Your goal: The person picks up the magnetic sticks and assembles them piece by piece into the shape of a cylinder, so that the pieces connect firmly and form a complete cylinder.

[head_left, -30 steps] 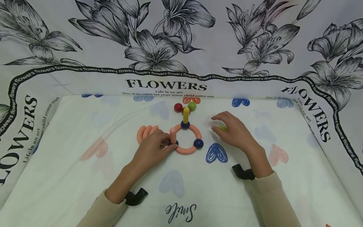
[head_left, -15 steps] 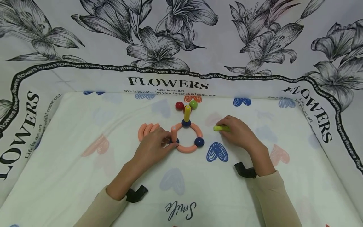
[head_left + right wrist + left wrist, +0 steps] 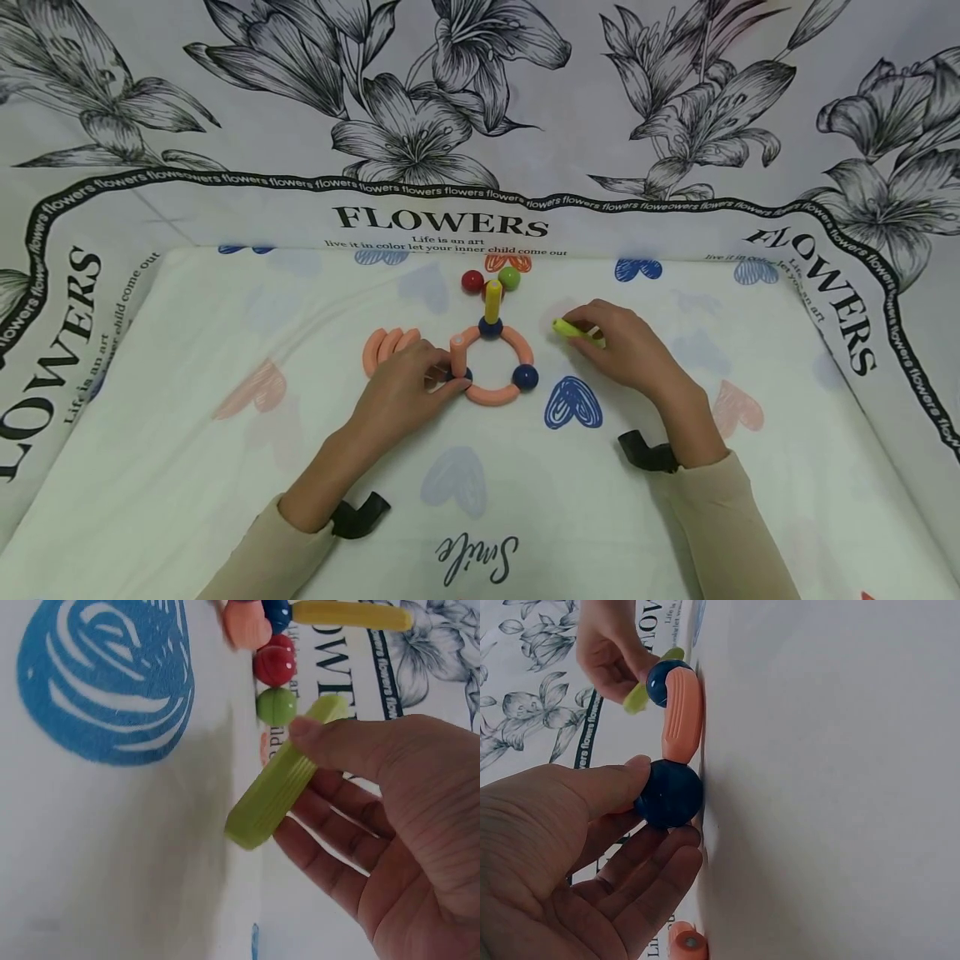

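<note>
Three curved orange rods (image 3: 491, 396) and three dark blue balls form a ring on the cloth in the head view. My left hand (image 3: 401, 387) holds the ring's left ball (image 3: 670, 793) between thumb and fingers. From that ball an orange rod (image 3: 457, 356) stands up. The far ball (image 3: 491, 327) carries an upright yellow rod (image 3: 491, 302), while the right ball (image 3: 526, 377) has no upright. Off to the right of the ring, my right hand (image 3: 618, 346) pinches a yellow-green rod (image 3: 281, 784), its thumb on one side and fingers on the other.
Behind the ring lie a red ball (image 3: 472, 282) and a green ball (image 3: 509, 278), with another red one mostly hidden by the yellow rod. Several curved orange pieces (image 3: 378, 350) lie beside my left hand. A white cloth with printed hearts (image 3: 573, 403) covers the surface.
My right hand has closed its fingers on the yellow-green rod, and the rod's free end has since tilted toward the far side. The left hand stays on the ring's ball.
</note>
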Demonstrator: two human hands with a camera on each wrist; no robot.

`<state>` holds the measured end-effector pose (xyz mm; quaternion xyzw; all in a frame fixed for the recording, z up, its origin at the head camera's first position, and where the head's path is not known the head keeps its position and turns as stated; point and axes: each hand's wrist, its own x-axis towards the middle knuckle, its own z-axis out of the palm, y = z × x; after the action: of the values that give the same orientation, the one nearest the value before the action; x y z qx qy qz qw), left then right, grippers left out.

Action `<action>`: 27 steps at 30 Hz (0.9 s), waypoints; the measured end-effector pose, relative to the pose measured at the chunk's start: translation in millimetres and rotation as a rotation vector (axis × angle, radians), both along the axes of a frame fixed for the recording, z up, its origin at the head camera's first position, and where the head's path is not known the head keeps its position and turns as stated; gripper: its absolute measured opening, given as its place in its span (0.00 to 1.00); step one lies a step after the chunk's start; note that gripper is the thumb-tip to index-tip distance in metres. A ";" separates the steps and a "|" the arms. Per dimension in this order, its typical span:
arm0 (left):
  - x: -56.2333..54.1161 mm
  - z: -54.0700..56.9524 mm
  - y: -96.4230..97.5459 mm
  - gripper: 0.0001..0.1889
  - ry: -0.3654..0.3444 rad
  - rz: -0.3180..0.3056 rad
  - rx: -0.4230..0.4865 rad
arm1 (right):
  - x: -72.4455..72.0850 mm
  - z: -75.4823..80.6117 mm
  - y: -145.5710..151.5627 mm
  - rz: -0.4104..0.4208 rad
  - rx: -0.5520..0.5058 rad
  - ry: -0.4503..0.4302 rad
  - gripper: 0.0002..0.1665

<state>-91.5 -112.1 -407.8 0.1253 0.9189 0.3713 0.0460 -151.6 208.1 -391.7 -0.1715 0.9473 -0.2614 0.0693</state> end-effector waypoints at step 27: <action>-0.9 -0.2 2.3 0.07 0.023 -0.009 -0.013 | 40.1 2.7 -34.1 0.068 -0.491 0.143 0.22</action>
<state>-92.4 -109.8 -407.9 0.1336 0.9211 0.3638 0.0377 -111.5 174.1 -389.0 -0.2332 0.8516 -0.4683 -0.0328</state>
